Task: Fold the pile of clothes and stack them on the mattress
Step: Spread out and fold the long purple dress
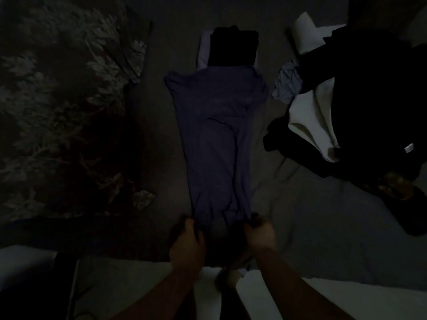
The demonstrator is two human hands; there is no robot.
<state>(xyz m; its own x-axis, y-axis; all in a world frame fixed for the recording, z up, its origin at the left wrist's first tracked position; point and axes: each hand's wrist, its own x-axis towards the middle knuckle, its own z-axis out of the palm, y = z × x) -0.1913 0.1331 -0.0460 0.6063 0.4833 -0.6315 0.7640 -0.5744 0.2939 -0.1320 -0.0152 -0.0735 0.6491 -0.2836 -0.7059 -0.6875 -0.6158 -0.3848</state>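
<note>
Dim shot, head view. Grey mattress (300,215) fills most of the frame, soft matte sheet with shallow creases running toward the right.

Left edge: big floral-print cover (57,107), leafy pale pattern on dark ground, rumpled, lying on the mattress.

Right side: unfolded clothes pile (360,93), mostly black fabric heaped loosely, a cream-white piece (312,125) folded through it, a small crumpled light-blue item (287,85) at its left edge. Small white tag shows on the black cloth near the right edge.

Centre: blue-purple garment (215,139), thin soft knit, laid flat in a long narrow strip running away from the person, sides folded in, wider at the far end, a few lengthwise wrinkles. Its far end touches or slightly overlaps the folded stack (233,47): a black rectangular folded item on top of a pale one, whose edge peeks out on the left.

Left hand (188,243) has fingers curled, pinching the near left corner of the garment's hem. Right hand (260,234) likewise curled, gripping the near right corner; fingertips dark and blurred, exact finger positions hard to tell. Both forearms bare, coming in from the bottom edge. Hem bunches slightly between the two hands.
</note>
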